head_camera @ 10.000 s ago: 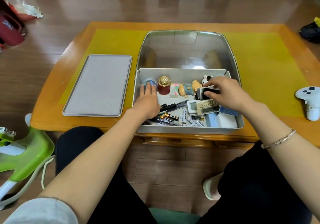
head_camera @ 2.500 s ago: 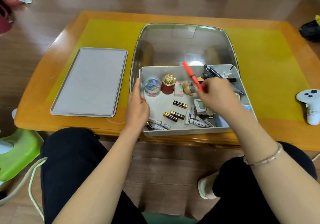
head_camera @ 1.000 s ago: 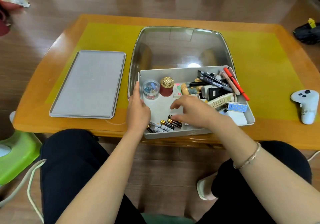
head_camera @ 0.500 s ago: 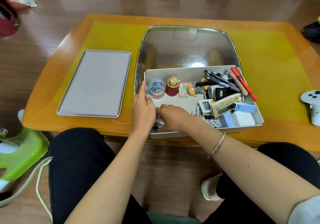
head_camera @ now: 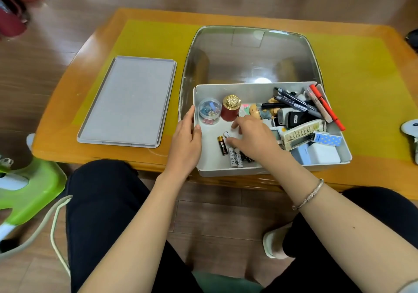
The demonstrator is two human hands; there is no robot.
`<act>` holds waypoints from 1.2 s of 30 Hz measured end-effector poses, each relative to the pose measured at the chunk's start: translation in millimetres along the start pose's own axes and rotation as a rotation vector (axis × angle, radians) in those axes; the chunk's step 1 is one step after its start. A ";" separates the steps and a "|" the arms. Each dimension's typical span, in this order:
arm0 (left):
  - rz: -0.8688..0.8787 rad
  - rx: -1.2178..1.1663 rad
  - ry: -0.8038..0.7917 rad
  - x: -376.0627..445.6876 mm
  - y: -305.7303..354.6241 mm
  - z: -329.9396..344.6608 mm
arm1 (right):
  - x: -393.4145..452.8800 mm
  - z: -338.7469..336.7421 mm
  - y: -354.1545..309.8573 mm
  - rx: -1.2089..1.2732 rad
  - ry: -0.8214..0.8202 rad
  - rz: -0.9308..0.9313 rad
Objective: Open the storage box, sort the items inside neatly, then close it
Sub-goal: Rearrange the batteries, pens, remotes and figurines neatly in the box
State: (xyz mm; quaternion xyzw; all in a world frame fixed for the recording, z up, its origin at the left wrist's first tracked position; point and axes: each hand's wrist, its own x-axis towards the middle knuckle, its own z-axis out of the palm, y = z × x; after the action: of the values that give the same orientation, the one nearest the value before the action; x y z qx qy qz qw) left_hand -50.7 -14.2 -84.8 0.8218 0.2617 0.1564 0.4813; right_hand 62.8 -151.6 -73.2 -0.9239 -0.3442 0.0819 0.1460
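The open white storage box (head_camera: pixel 248 87) sits at the table's front edge. Its grey lid (head_camera: pixel 129 100) lies flat to the left. My left hand (head_camera: pixel 185 138) holds the box's left wall, thumb over the rim. Inside the box, my right hand (head_camera: pixel 253 138) pinches a white battery (head_camera: pixel 226 134) between thumb and fingers. Beside it lies a black-and-gold battery (head_camera: pixel 222 145), with more batteries (head_camera: pixel 234 157) lined up by the front wall. A clear tub of clips (head_camera: pixel 209 111) and a red jar (head_camera: pixel 230 109) stand at the back left.
Pens (head_camera: pixel 294 101), a red marker (head_camera: pixel 325 109), a remote, a blue dotted box (head_camera: pixel 326 138) and a white box (head_camera: pixel 321 154) crowd the box's right half. A glass panel (head_camera: pixel 248 55) lies behind. A white controller (head_camera: pixel 410 129) is at the right; a green stool (head_camera: pixel 29 191) stands on the floor.
My right hand has drawn back from the box's front-left corner toward the middle. Batteries now show side by side at the front wall. My left hand stays on the left wall.
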 end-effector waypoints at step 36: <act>-0.052 -0.117 0.019 -5.1 1.1 1.8 | 9.4 8.1 -3.9 -0.070 -0.293 -0.186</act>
State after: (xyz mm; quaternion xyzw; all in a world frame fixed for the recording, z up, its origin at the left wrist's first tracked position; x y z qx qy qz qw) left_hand -53.6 -18.9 -84.8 0.7837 0.2779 0.1667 0.5299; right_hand 65.4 -140.9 -80.1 -0.8707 -0.4485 0.1899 0.0687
